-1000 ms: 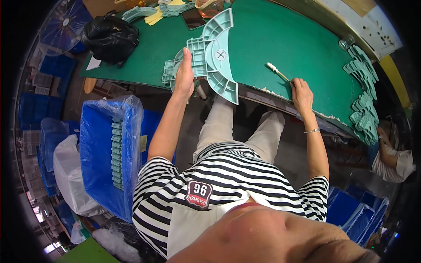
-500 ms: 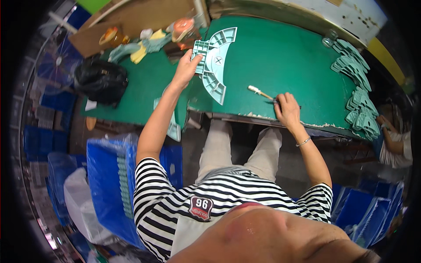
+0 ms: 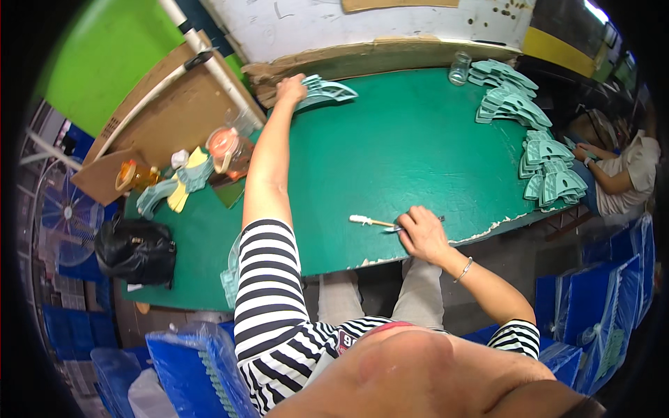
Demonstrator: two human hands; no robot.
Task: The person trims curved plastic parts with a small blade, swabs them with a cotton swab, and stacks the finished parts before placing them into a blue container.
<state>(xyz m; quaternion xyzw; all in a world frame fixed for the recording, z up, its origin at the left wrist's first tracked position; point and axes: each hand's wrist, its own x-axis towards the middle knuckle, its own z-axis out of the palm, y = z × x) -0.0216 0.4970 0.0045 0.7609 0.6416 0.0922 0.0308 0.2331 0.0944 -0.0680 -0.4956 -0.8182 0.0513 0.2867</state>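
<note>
At the far left of the green table, my left hand (image 3: 291, 89) is closed on the left end of a pale green curved plastic part (image 3: 329, 91). The part is smeared by motion, and my fingers cover some of it. Near the front edge, my right hand (image 3: 421, 233) rests low with its fingers curled over a slim stick (image 3: 361, 219) with a white-wrapped end. A thin dark piece shows on both sides of these fingers; whether it joins the stick I cannot tell. Further pale green curved parts (image 3: 516, 104) lie in overlapping stacks at the right.
A glass jar (image 3: 459, 68) stands at the back right. Left of my arm are an orange-lidded jug (image 3: 226, 150), yellow and green pieces (image 3: 178, 188) and a black bag (image 3: 136, 251). A board wall (image 3: 390, 52) closes the back. Another person (image 3: 620, 164) sits at the right.
My left hand has carried the plastic part away from me, to the table's back left, and it is turned differently. The view has tilted up. My right hand stays by the stick.
</note>
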